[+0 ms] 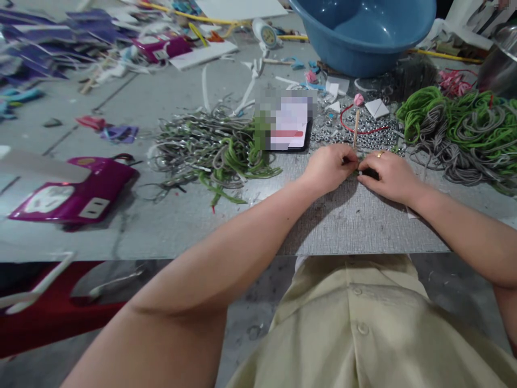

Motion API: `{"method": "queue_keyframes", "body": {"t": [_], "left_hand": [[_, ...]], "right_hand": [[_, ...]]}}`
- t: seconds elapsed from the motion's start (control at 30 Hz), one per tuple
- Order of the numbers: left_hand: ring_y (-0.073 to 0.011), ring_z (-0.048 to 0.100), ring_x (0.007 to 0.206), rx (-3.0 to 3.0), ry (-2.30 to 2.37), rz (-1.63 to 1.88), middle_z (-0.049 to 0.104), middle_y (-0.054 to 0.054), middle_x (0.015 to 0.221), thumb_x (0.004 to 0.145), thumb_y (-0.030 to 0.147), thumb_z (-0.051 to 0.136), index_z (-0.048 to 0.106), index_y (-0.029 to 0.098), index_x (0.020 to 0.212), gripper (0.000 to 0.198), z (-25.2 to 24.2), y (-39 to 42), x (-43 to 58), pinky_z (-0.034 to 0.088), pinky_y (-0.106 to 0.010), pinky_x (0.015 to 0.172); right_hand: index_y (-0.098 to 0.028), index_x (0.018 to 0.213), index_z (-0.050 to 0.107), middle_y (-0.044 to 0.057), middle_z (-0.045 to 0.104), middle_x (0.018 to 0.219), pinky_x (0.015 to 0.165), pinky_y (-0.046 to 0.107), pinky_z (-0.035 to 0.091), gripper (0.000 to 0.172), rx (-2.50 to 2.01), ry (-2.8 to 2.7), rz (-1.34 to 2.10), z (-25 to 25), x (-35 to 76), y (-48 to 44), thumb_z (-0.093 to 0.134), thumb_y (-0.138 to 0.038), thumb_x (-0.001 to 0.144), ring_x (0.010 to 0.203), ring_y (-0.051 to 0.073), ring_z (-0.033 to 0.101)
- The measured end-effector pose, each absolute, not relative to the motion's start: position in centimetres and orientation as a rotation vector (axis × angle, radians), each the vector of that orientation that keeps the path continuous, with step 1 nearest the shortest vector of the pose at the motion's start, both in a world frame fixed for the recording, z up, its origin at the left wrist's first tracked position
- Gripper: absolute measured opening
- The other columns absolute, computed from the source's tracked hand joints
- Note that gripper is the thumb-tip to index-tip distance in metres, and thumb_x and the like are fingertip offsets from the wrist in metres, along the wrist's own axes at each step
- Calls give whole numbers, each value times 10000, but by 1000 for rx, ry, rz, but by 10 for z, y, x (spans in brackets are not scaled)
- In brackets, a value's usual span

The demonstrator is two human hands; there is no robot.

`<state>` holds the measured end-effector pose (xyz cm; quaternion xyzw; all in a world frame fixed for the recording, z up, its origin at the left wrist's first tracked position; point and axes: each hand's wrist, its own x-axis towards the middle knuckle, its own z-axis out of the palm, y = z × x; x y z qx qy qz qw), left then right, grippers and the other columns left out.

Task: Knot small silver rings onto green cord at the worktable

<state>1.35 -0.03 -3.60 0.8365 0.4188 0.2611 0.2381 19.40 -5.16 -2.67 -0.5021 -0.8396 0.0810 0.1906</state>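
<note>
My left hand (332, 168) and my right hand (383, 175) meet fingertip to fingertip low over the grey table (323, 231). Both are closed in a pinch on something too small to make out. A thin wooden stick (356, 129) with a pink tip (358, 99) rises just behind my left fingers. Behind my hands many small metal rings (371, 141) lie spread out, with a curved red cord (343, 121) on them. A phone (293, 124) with a lit screen lies left of the rings. Green and grey cords (456, 129) are heaped to the right of my right hand.
Metal pieces with green cords (214, 145) lie left of the phone. A blue basin (363, 37) stands at the back. Purple boxes (84, 188) lie at the left, with purple strips (72, 37) behind. A metal bowl (498, 64) is at the right edge.
</note>
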Motion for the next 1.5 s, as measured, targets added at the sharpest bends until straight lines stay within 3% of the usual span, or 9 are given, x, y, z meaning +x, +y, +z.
{"method": "queue_keyframes", "body": {"t": [0.37,0.8,0.97,1.27,1.5], "left_hand": [[-176,620,791,2568,1042,318,681,-74,963,807,276,545,750,179,937,262,-17,-6,10,457,-286,689],[-152,625,757,2530,937,413,692,-49,850,876,216,544,761,179,854,222,-23,2,5,471,-274,717],[-145,628,754,2532,959,426,715,-49,872,846,190,576,773,185,880,199,-25,1,6,461,-259,712],[-121,607,716,2510,927,518,694,-14,819,824,209,588,754,209,828,166,-29,2,5,437,-227,661],[-148,625,808,2472,1087,309,712,-49,933,857,152,600,786,164,942,204,-14,-7,11,440,-250,733]], "right_hand": [[-192,994,678,107,744,1000,788,381,451,167,-1493,-2385,222,-21,194,-56,536,-227,914,948,277,655],[-189,964,660,97,703,964,751,357,431,135,-1522,-2326,194,-26,192,-55,544,-183,895,900,255,635],[-201,927,718,96,680,1065,734,347,432,197,-1379,-2330,112,-25,194,-58,522,-188,908,880,223,615],[-176,917,795,114,690,920,773,382,400,384,-1324,-2567,-173,-24,194,-61,430,-284,973,868,232,574],[-163,929,804,110,706,896,770,369,397,386,-1428,-2611,-171,-19,190,-63,436,-269,977,866,230,582]]}}
